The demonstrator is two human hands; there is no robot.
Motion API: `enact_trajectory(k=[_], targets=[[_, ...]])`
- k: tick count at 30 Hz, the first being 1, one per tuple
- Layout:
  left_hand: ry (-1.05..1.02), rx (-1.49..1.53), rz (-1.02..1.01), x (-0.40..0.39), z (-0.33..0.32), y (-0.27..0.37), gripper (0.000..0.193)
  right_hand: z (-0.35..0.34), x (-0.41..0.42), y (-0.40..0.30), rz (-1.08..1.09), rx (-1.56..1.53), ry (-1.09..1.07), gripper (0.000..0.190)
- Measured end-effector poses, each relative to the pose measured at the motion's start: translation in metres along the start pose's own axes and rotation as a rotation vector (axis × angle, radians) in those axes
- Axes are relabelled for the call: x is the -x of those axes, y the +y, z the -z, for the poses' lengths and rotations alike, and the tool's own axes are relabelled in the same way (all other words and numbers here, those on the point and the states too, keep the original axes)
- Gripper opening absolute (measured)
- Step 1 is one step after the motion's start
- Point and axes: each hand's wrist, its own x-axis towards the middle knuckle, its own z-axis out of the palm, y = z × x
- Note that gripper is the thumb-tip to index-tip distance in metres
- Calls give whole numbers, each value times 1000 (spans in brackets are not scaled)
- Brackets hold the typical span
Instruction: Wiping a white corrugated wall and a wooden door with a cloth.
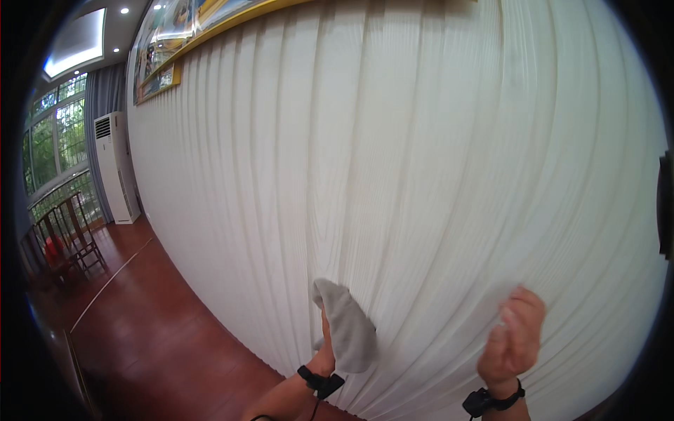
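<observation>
A grey cloth [348, 329] lies against the white grooved wall panel [400, 173], low in the middle of the view. My left hand [327, 342] is on the cloth, which hides most of its fingers. To the right, my right hand [513, 337] is raised close to the panel with its fingers curled and slightly blurred; no object shows in it, and whether it touches the panel is not clear. Each wrist wears a black strap with a small black device.
Yellow-framed pictures [221, 29] hang at the upper left. A reddish-brown floor [179, 326] meets the panel's foot. Farther off stand a white upright air conditioner [117, 168], dark wooden chairs [79, 231] and a barred window [58, 131]. A dark object [666, 205] juts in at the right edge.
</observation>
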Motion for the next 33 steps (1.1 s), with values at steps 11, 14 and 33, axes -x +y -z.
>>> enact_trajectory(k=[11,14,33], targets=[[-126,160,-90,-8,-136,88,38,-72,-9,-7,9,-15,-25,20],[-154,-9,-244,-10,-165,120,36,-74,-3,-2,61,93,-25,18],[30,-264,-844,-46,-143,283,57,-71,-7,-10,22,34,-1,14]])
